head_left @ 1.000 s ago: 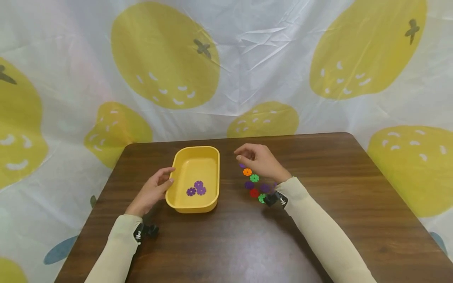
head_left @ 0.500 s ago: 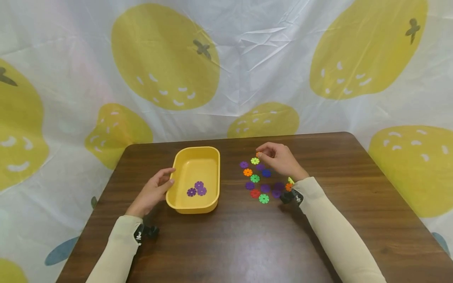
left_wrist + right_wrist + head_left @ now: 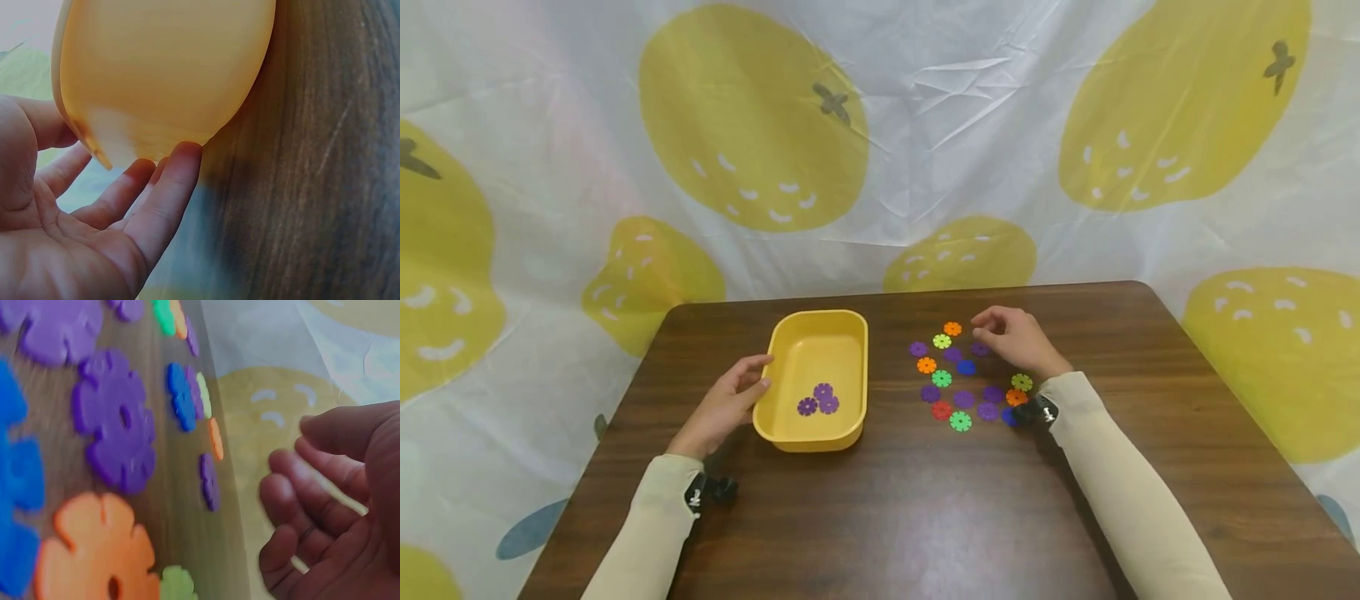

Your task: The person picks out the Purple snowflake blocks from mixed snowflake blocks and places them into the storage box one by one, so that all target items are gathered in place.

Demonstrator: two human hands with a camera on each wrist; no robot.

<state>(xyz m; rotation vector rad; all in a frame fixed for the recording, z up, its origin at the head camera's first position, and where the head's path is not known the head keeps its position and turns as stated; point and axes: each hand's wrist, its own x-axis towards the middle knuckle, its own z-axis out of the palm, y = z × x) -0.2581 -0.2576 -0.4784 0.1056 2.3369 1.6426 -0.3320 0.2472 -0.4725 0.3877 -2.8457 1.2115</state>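
On the left of the table stands a yellow plastic tray [image 3: 858,375] with three purple snowflake building discs [image 3: 823,391] inside. My left hand [image 3: 724,407] holds its left rim; in the left wrist view, the thumb is at the rim and fingertips [image 3: 187,153] touch the outer wall. My right hand [image 3: 1018,340] hovers at the far right of the loose discs, fingers loosely bent, nothing seen between them. Nearest to it is a purple disc [image 3: 980,349], partly covered. In the right wrist view, the right hand [image 3: 340,494] is apart from the discs.
Several loose discs lie flat between tray and right hand: orange [image 3: 952,328], yellow-green [image 3: 942,341], blue [image 3: 966,367], red [image 3: 942,410], green [image 3: 960,421] and purple ones. Behind the brown table [image 3: 880,508] hangs a fruit-print curtain [image 3: 880,150].
My right hand has moved right across the loose discs, uncovering those beneath it, including an orange one at the back. The left hand and tray stay in place.
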